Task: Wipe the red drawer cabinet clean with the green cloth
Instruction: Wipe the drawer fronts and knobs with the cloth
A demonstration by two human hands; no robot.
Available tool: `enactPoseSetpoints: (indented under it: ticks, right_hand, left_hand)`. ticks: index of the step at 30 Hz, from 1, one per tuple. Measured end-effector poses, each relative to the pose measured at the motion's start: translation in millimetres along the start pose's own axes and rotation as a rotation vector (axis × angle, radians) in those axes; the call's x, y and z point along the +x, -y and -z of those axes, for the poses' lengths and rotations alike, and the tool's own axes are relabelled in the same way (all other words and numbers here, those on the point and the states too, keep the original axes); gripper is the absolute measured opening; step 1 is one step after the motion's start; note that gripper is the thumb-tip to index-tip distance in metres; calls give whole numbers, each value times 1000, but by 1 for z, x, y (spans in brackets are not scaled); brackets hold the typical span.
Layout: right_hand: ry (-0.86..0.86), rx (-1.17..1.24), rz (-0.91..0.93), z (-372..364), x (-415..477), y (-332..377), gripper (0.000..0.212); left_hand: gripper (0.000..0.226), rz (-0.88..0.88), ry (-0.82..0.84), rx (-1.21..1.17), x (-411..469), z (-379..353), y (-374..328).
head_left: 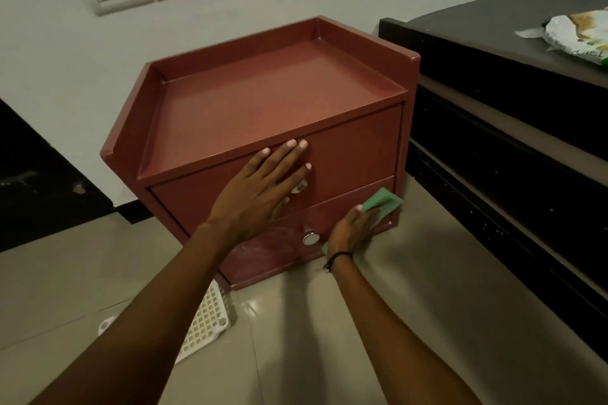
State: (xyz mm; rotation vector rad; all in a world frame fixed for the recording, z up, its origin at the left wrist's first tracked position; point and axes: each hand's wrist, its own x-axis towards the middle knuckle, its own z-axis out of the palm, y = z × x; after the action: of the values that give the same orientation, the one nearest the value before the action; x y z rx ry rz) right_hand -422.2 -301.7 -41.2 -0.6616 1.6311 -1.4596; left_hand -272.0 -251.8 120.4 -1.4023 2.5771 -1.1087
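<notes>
**Wiping the lower drawer front**

Pressing flat, right hand point(353, 230) fingers pin the green cloth point(383, 204) against the red drawer cabinet point(279, 102), right of its lower knob point(310, 238). Left hand point(260, 191), fingers spread, braces above that knob. Keep strokes overlapping.

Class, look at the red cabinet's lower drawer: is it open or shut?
Shut. The lower drawer front sits flush with the red drawer cabinet, no gap showing.

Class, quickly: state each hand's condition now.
Left hand: open, flat on the cabinet.
Right hand: pressing the cloth against it.
</notes>
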Motion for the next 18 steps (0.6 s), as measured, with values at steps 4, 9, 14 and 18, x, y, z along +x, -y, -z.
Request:
enactPoseSetpoints:
  ticks: [4,9,14,18]
  right_hand:
    - [233,-55,41,-20,-83,-35,63]
    - [211,-44,42,-21,-66,-29,64]
    - [2,-53,70,-10,-22,-12,62]
    - [43,-210,486,-30,-81,-34,59]
  left_hand:
    - [72,25,-15,24,1,-5,-2]
    - [73,15,-42,19,2,-7,-2]
    - [69,-55,-28,-31,-3,3,9]
    - [69,-62,7,-56,-2,6,10]
